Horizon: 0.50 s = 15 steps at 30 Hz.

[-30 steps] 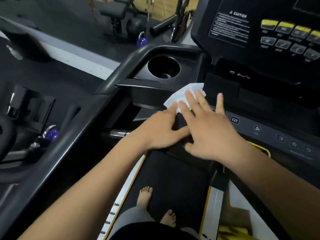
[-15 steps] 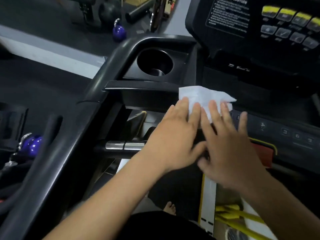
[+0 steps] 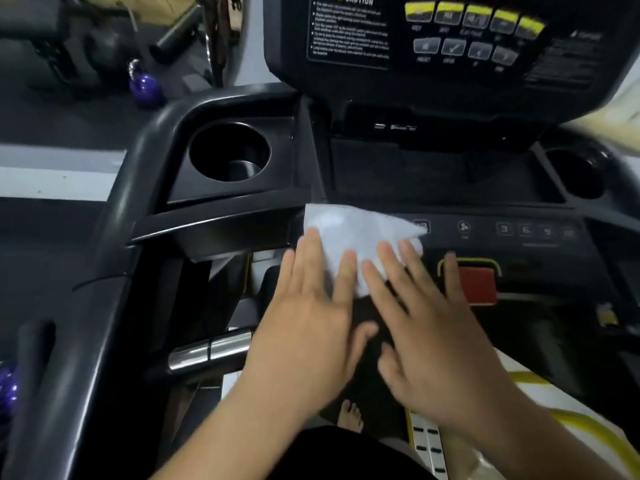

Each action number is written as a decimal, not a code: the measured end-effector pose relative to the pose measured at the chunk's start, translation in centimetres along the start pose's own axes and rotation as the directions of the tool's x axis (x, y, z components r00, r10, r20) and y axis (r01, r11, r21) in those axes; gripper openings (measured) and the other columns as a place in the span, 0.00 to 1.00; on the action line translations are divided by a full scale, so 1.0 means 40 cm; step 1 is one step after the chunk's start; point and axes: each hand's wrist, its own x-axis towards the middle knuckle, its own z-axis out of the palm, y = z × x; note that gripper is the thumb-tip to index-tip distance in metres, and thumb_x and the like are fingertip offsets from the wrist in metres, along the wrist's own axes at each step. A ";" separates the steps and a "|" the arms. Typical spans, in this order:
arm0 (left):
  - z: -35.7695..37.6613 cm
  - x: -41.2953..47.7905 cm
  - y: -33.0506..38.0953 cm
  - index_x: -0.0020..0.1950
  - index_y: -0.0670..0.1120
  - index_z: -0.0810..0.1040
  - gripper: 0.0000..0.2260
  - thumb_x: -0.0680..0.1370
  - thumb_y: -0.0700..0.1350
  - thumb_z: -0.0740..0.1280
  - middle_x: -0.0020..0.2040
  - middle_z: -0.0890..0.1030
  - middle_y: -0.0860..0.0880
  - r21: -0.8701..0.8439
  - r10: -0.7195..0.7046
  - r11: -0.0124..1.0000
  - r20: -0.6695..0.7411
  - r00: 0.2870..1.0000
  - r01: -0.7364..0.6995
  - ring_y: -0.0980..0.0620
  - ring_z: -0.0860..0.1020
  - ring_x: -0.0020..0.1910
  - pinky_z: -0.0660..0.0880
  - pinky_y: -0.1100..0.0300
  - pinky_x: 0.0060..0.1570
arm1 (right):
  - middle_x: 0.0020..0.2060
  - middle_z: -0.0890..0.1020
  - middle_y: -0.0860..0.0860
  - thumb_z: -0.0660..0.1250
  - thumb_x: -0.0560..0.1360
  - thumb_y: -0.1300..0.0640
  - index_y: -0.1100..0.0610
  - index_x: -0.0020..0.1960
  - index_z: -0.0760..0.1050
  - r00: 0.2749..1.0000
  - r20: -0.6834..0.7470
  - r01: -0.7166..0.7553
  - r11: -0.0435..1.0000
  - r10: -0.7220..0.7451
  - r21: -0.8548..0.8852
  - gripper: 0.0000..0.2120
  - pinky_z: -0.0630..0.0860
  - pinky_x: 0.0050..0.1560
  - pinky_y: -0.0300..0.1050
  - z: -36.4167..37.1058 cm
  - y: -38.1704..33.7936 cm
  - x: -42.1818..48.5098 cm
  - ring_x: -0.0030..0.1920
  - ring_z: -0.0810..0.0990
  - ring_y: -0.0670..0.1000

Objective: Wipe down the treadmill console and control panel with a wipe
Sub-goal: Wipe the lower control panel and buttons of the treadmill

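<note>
Now | left hand (image 3: 304, 334), right hand (image 3: 436, 341): flat, pressing wipe (image 3: 349, 233) on control panel (image 3: 519, 233) | cup holder (image 3: 207, 168): contents unclear

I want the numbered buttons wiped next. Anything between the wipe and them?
Nothing visible. The wipe, pressed under the left hand and right hand, lies on the same panel strip as the numbered buttons; only the fan button sits between.
</note>
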 end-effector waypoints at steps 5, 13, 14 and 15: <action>-0.008 0.011 0.024 0.73 0.37 0.70 0.37 0.76 0.65 0.53 0.74 0.61 0.26 0.070 0.015 0.997 0.006 1.000 -0.016 0.30 0.60 0.75 0.61 0.34 0.71 | 0.77 0.59 0.56 0.63 0.65 0.48 0.55 0.77 0.56 1.000 0.001 0.001 1.000 -0.001 -0.025 0.43 0.52 0.70 0.72 0.008 0.020 -0.019 0.78 0.55 0.59; 0.001 0.102 0.075 0.77 0.32 0.50 0.43 0.79 0.66 0.56 0.76 0.54 0.28 0.277 0.123 0.950 0.094 0.988 -0.144 0.31 0.52 0.78 0.50 0.40 0.76 | 0.79 0.56 0.55 0.62 0.70 0.45 0.56 0.78 0.50 0.998 0.040 -0.043 0.998 0.045 -0.049 0.41 0.50 0.71 0.74 -0.017 0.106 0.019 0.79 0.52 0.56; 0.001 0.111 0.089 0.77 0.32 0.45 0.43 0.80 0.66 0.52 0.77 0.49 0.27 0.276 0.129 0.949 0.112 0.985 -0.156 0.31 0.47 0.78 0.45 0.40 0.76 | 0.79 0.56 0.54 0.62 0.70 0.44 0.56 0.78 0.51 0.998 0.044 -0.046 0.997 0.048 -0.058 0.41 0.50 0.71 0.74 -0.020 0.125 0.014 0.78 0.53 0.56; 0.001 0.123 0.107 0.77 0.33 0.40 0.42 0.81 0.65 0.48 0.77 0.43 0.28 0.275 0.142 0.946 0.120 0.983 -0.171 0.30 0.42 0.77 0.41 0.40 0.76 | 0.79 0.56 0.54 0.60 0.70 0.43 0.56 0.78 0.51 0.997 0.052 -0.055 0.996 0.058 -0.068 0.41 0.51 0.71 0.75 -0.022 0.145 0.009 0.78 0.53 0.56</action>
